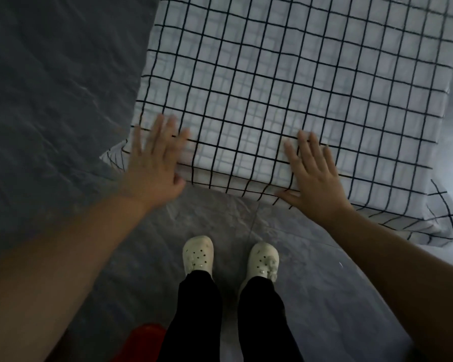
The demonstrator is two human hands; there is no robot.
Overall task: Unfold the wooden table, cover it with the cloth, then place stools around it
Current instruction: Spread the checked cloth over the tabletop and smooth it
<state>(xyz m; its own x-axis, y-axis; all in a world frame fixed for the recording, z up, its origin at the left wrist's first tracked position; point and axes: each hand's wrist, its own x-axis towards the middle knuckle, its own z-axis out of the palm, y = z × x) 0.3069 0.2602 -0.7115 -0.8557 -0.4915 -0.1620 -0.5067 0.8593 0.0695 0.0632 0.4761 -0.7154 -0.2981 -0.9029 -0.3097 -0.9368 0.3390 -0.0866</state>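
Head view, looking straight down. White cloth with a black grid pattern lies spread flat over the tabletop (wood itself fully covered, not visible). The cloth's near edge hangs over the side facing the person, and its two near corners droop at left and right.

Left hand: palm down, fingers spread, pressed flat on the cloth at the near left corner; slightly blurred. Right hand: palm down, fingers spread, flat on the cloth near the right end of the near edge. Neither hand grips anything. The two hands are well apart along that edge.

Below the edge: person's feet in cream clogs, black trousers, standing on a grey wrinkled floor covering. A red object sits at the bottom edge, beside the left leg; cannot tell what it is.
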